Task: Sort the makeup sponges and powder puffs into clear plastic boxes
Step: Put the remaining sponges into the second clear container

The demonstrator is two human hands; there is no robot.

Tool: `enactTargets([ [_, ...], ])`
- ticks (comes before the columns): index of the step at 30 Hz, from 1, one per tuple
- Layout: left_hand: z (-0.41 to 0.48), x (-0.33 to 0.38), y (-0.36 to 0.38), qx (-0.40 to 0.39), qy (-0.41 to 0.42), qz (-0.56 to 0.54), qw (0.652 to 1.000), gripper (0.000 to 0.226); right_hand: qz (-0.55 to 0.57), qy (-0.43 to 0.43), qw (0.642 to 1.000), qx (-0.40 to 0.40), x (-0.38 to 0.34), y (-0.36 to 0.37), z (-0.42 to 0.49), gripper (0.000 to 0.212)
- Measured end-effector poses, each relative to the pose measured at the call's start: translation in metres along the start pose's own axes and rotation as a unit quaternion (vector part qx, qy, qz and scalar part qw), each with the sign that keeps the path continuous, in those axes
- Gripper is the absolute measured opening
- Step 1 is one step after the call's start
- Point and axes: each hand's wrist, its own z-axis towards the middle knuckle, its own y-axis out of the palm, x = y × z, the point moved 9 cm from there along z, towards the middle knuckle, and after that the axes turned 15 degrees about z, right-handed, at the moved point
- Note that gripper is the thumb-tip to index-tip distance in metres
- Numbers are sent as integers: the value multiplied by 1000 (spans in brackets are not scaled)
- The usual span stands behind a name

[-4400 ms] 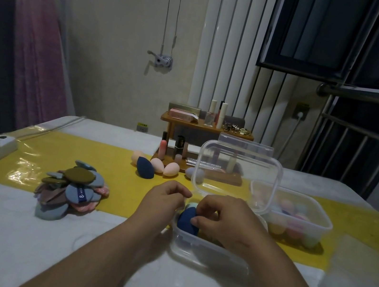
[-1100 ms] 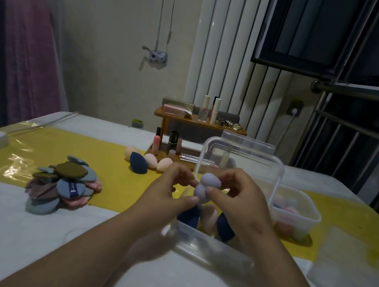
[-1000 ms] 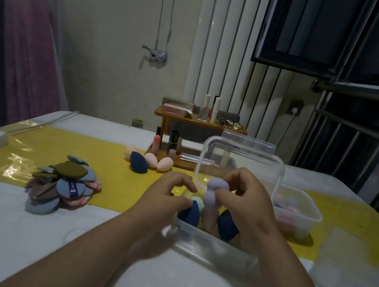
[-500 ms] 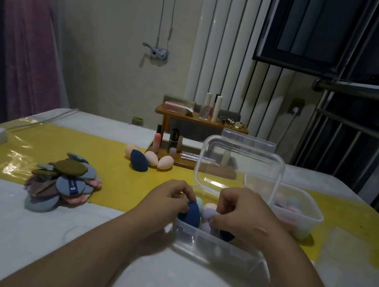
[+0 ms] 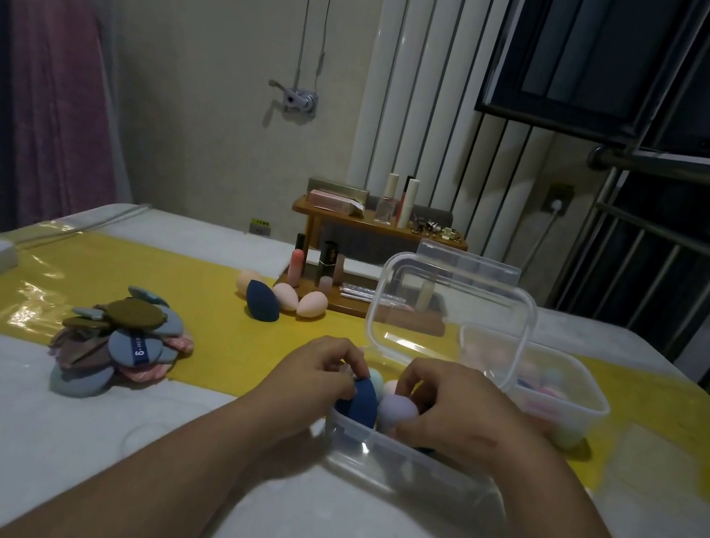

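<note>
Head-worn view, forward-down, close over table (image 5: 35,426)

Navy sponge (image 5: 361,405), lilac sponge (image 5: 396,409); the box (image 5: 395,468) is clear, the runner (image 5: 162,283) yellow, the puffs (image 5: 122,340) blue, brown and pink.

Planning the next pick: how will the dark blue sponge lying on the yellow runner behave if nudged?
The dark blue sponge is teardrop-shaped, lying on its side, so probably rolls in a curve. Looks like foam: likely light, squashy. The pink sponge beside it may shift.
</note>
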Motion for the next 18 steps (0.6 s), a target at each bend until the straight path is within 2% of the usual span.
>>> enactTargets([
  [3,0,-1,0,0,-1,-5,1000,30,-4,-2,1000,2,-2,-4,-3,33],
  [11,0,-1,1,-4,1,-3,1000,28,-26,4,999,21,-3,-2,-2,20],
  [18,0,1,1,-8,8,5,1000,29,-35,-13,999,35,-11,-1,-3,33],
])
